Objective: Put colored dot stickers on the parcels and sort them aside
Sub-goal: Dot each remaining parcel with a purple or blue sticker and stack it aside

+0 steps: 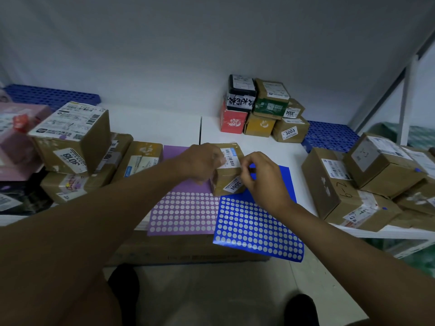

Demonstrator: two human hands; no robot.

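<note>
Two hands work on a small parcel (pixel 229 169) at the middle of a white table (pixel 155 124).

The left hand (pixel 202 162) grips the parcel's left side; the right hand (pixel 261 175) pinches at its right face (whether it holds a dot I cannot tell). The parcel stands on the purple sheet (pixel 186 212) and the blue sheet (pixel 256 231). A dot could fold or land on the barcode label; the blue sheet, overhanging the near edge, could slip off.

The parcel (pixel 229 170) between both hands' fingers reads "3001" on its front label, while stacked boxes beyond them read "3003" (pixel 290 132), "3004" (pixel 291 112), and one leftward "3018" (pixel 70 158).
</note>
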